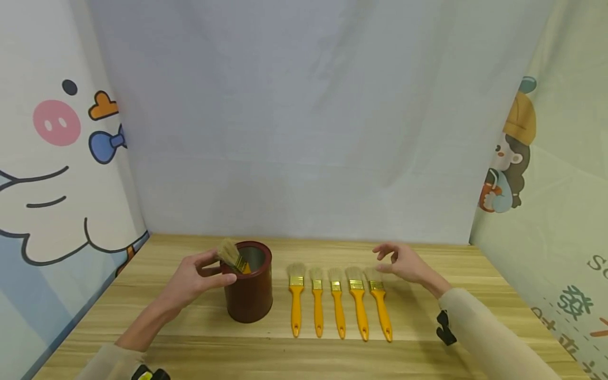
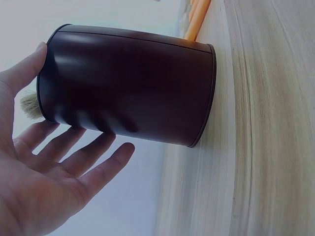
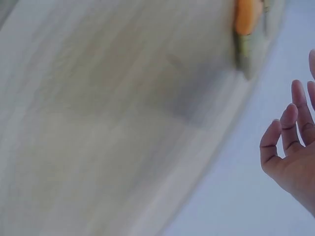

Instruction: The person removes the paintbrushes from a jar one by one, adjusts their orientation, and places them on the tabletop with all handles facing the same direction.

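A dark red-brown cylindrical canister (image 1: 249, 295) stands upright with its top open. One paintbrush (image 1: 232, 256) leans inside it, pale bristles up and over the rim. My left hand (image 1: 192, 279) holds the canister near its rim, thumb on one side and fingers on the other, as the left wrist view shows. To the right, several yellow-handled paintbrushes lie in a row, from a wide brush (image 1: 296, 301) to the rightmost brush (image 1: 381, 306), bristles pointing away. Just beyond the rightmost brush's bristles, my right hand (image 1: 404, 262) hovers with loosely bent fingers and nothing in them.
The wooden table (image 1: 285, 359) runs back to a pale grey cloth (image 1: 304, 132). Printed cloths hang at both sides, a cartoon one (image 1: 52, 184) at the left and a greenish one (image 1: 565, 211) at the right.
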`<state>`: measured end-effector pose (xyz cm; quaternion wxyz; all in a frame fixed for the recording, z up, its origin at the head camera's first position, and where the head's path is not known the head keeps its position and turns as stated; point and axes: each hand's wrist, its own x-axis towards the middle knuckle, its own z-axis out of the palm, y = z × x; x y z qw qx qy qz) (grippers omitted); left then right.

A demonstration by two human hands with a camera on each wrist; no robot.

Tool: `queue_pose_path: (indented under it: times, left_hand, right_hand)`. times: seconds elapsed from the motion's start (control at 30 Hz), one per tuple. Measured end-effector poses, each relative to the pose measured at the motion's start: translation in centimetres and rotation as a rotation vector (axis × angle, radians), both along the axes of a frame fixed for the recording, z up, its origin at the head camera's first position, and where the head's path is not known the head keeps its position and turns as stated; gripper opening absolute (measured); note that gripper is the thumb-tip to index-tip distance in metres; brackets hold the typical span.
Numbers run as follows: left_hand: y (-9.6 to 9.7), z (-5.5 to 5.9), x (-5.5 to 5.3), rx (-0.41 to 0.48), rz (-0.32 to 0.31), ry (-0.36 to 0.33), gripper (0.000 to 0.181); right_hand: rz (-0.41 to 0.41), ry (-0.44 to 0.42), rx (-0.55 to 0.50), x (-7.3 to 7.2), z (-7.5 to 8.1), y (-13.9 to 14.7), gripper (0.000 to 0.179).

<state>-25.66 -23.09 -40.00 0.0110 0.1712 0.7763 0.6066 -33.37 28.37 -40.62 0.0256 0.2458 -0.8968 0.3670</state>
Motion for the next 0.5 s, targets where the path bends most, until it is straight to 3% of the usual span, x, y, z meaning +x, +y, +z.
queue_pose_path:
  times: [0.17, 0.5]
  left_hand:
    - [0.0, -0.2, -0.2, -0.006, -0.001, 0.003, 0.067]
    - [-0.1, -0.1, -0.1, 0.005, -0.005, 0.000, 0.069]
  right_hand:
    - [0.053, 0.051, 0.018, 0.3, 2.1, -2.3, 0.029]
    - [0.197, 0.074, 0.011, 1.7, 6.2, -9.4, 0.028]
